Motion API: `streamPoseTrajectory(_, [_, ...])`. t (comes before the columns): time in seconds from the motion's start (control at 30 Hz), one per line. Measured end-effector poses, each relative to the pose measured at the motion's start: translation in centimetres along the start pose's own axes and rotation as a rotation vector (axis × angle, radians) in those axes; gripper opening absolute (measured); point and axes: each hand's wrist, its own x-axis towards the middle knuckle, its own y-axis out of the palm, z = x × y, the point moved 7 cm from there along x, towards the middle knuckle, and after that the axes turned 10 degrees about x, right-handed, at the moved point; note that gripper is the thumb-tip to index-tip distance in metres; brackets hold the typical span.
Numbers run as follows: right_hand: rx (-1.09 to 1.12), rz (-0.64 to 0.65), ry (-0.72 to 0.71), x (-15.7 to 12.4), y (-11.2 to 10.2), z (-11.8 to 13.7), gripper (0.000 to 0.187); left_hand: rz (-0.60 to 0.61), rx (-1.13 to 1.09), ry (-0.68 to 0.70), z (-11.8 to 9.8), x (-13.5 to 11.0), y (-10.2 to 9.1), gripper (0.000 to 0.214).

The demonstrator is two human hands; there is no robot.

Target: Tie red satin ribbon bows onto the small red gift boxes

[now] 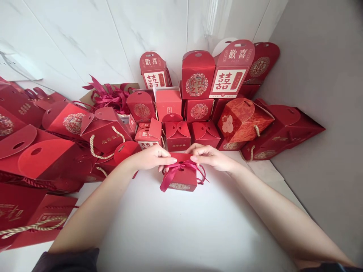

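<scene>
A small red gift box (185,179) with a gold emblem on its front stands on the white table before me. A magenta ribbon (169,178) is tied in a bow at its top, with one tail hanging down the left front. My left hand (153,156) pinches the ribbon and the box's top edge at the left, thumb in front. At the right, my right hand (208,156) has thumb and fingers closed on the ribbon by the top flap. A dark red cord (202,177) loops out at the box's right side. The fingertips behind the flap are partly hidden.
Stacked red gift boxes (178,136) stand close behind my hands. More boxes and bags with rope handles (45,155) crowd the left. A heap of magenta ribbons (112,96) lies at the back left. A grey wall (320,83) bounds the right, and white table (181,226) surface lies in front.
</scene>
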Motion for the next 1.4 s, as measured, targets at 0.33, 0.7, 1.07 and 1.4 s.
streamPoseTrajectory(0.33, [-0.153,-0.134,0.108,-1.4,-2.4,2.1,0.036,0.053,-0.047,-0.101,0.2,-0.7,0.0,0.038])
streamPoseTrajectory(0.7, [0.002,0.362,0.3,-1.8,0.2,0.1,0.037,0.099,-0.102,-0.122,-0.5,-1.3,0.4,0.036])
streamPoseTrajectory(1.07, [-0.061,0.122,0.243,-2.0,-1.5,1.8,0.038,0.101,-0.075,-0.094,-0.9,-1.3,0.3,0.036])
streamPoseTrajectory(1.4, [-0.184,0.201,0.157,-1.7,-0.9,1.7,0.038,0.053,-0.067,-0.152,-0.2,-1.1,0.5,0.041])
